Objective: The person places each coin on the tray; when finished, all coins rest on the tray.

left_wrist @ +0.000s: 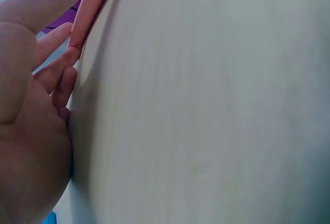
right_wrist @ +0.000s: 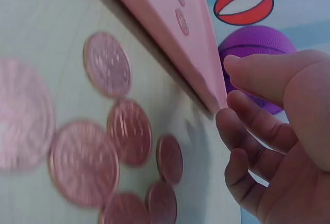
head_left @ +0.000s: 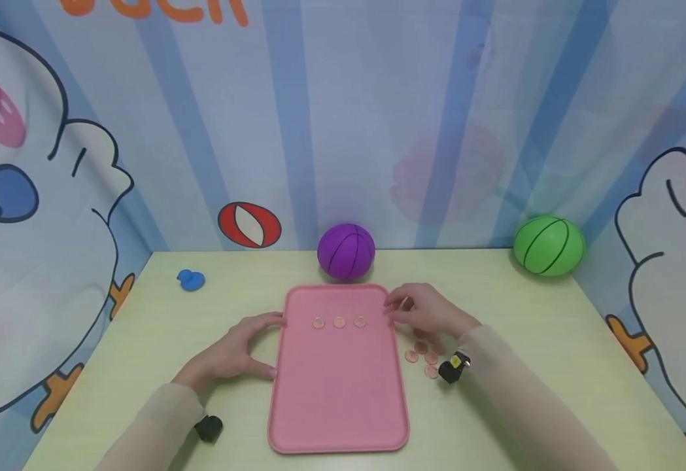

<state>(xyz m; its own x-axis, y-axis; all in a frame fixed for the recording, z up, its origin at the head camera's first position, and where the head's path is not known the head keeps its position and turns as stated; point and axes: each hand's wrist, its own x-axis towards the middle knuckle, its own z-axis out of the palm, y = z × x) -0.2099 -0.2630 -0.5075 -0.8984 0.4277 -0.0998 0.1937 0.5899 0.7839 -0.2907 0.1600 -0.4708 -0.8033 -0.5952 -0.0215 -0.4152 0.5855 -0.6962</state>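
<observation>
A pink tray point(head_left: 343, 392) lies on the table, with a row of three copper-coloured coins point(head_left: 339, 322) across its upper part. Along the tray's left edge, my left hand point(head_left: 233, 353) spreads its thumb and fingers, tips touching the rim. My right hand point(head_left: 428, 311) is at the tray's upper right edge, fingers loosely bent. In the right wrist view its thumb and fingertips stand apart and no coin shows between them. Several more coins point(right_wrist: 85, 162) lie loose on the table right of the tray, below the right hand, some touching or overlapping.
Behind the tray sits a purple ball point(head_left: 346, 252). A green ball point(head_left: 549, 246) is at the table's back right corner, and a blue toy duck point(head_left: 191, 280) at the back left. A printed cloth backdrop point(head_left: 366, 131) rises behind the pale table point(head_left: 554, 366).
</observation>
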